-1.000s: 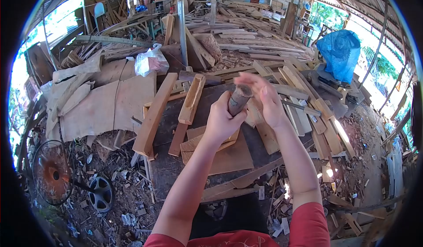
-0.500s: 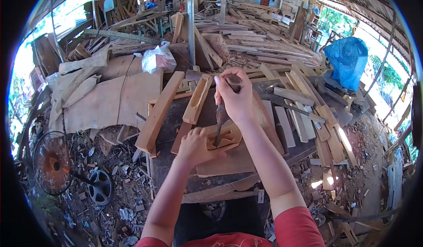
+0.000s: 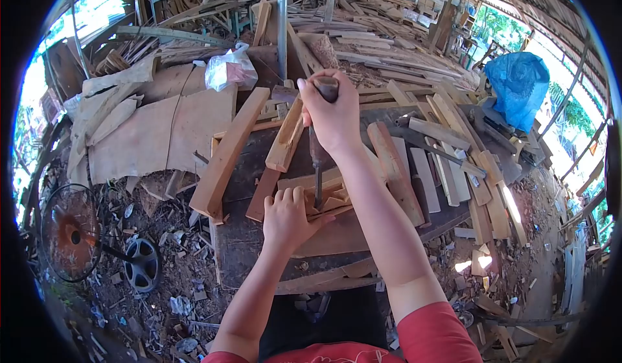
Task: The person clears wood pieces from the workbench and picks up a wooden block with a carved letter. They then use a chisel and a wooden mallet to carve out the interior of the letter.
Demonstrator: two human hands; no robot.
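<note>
My right hand is wrapped round the dark wooden handle of a chisel, which stands nearly upright. Its metal blade reaches down into the hollow of a small wooden block. My left hand grips the near left end of this block, thumb along its front edge. Part of the block is hidden behind my right forearm. Just beyond my left hand lies another hollowed wooden piece, and a long square timber rests to its left.
The dark worktable carries a reddish plank and several wood strips on the right. A plastic bag sits at the back left, near a metal post. A blue sheet hangs at right.
My right hand and the chisel have shifted slightly left and away from me, and the chisel stands a little straighter. The block has turned somewhat under my left hand. The view has also shifted slightly.
</note>
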